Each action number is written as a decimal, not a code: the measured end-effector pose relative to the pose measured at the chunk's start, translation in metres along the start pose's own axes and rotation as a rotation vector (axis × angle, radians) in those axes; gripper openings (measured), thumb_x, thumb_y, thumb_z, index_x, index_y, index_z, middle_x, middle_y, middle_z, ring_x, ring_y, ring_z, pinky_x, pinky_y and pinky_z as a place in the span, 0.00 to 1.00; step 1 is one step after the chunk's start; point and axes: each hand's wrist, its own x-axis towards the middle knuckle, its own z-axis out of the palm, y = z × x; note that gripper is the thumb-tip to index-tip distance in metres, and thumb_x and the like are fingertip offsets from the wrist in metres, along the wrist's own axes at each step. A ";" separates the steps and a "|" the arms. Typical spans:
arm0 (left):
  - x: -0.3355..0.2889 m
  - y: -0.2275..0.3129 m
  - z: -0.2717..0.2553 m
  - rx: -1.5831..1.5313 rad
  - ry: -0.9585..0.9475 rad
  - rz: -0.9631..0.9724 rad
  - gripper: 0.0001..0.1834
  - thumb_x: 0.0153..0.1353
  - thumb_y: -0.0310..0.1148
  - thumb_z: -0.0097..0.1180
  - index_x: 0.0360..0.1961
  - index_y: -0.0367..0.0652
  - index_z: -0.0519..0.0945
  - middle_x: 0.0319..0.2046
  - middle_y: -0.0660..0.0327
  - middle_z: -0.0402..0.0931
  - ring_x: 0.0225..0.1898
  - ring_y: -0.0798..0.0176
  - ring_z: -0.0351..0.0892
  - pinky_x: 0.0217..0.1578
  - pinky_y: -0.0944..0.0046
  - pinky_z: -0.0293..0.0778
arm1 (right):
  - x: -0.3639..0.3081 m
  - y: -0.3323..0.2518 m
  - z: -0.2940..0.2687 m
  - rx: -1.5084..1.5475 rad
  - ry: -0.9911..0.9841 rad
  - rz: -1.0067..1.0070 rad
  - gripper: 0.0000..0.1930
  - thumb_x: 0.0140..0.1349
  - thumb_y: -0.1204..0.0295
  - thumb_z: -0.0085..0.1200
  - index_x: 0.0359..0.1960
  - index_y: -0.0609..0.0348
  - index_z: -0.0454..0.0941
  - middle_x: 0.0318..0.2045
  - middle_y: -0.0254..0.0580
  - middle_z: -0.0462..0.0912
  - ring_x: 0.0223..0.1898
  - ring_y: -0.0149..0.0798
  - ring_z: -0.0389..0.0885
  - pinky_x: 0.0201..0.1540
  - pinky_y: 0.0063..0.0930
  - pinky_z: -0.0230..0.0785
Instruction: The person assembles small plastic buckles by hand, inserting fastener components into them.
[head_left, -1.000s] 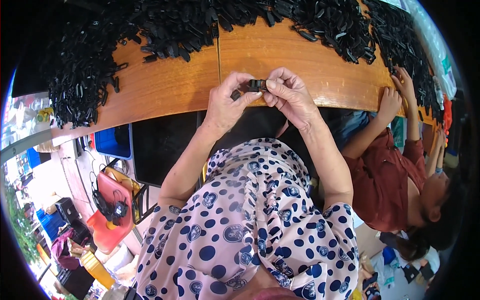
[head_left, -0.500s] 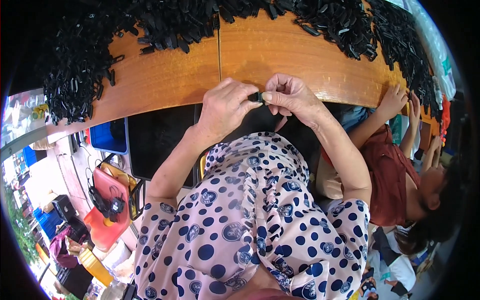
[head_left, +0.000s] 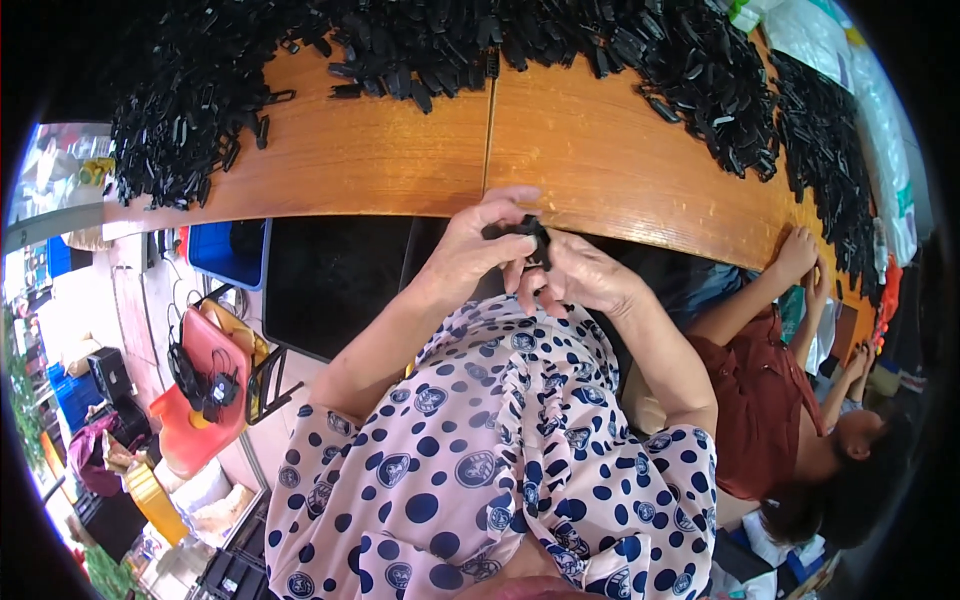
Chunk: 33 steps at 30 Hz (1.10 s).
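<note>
Both my hands meet at the near edge of a wooden table (head_left: 380, 150). My left hand (head_left: 475, 250) and my right hand (head_left: 580, 275) pinch one small black plastic part (head_left: 535, 238) between their fingertips, just in front of the table's rim. A long heap of similar black plastic parts (head_left: 420, 45) runs along the far side of the table. My spotted blouse fills the lower middle of the view.
A seated person in a dark red top (head_left: 760, 400) works to my right, with hands (head_left: 800, 255) at the table edge near more black parts (head_left: 830, 150). A blue bin (head_left: 215, 255) and a red stool (head_left: 205, 390) with cables stand on the floor to my left.
My hands have dropped from above the tabletop to its near edge, still together on the black part. The person on the right has shifted their hands along the edge.
</note>
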 end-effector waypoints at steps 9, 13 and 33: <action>-0.047 0.007 -0.029 0.208 0.246 -0.100 0.13 0.54 0.24 0.49 0.42 0.35 0.76 0.49 0.63 0.73 0.38 0.75 0.72 0.29 0.76 0.68 | 0.033 -0.003 0.023 -0.375 0.025 0.096 0.29 0.60 0.55 0.54 0.58 0.61 0.65 0.33 0.39 0.79 0.31 0.30 0.78 0.32 0.21 0.71; -0.094 0.018 -0.101 1.049 0.589 0.095 0.09 0.47 0.23 0.61 0.32 0.37 0.79 0.43 0.57 0.76 0.45 0.60 0.76 0.47 0.65 0.70 | 0.020 -0.045 -0.041 -1.183 0.679 -0.357 0.23 0.56 0.61 0.58 0.50 0.62 0.70 0.35 0.49 0.79 0.33 0.42 0.80 0.36 0.33 0.72; 0.060 0.095 -0.208 1.843 0.475 0.438 0.13 0.54 0.28 0.57 0.41 0.40 0.75 0.37 0.57 0.74 0.43 0.54 0.74 0.41 0.56 0.72 | 0.006 -0.117 -0.122 -1.850 1.008 -0.284 0.08 0.61 0.71 0.51 0.40 0.59 0.72 0.35 0.41 0.78 0.34 0.42 0.78 0.35 0.32 0.71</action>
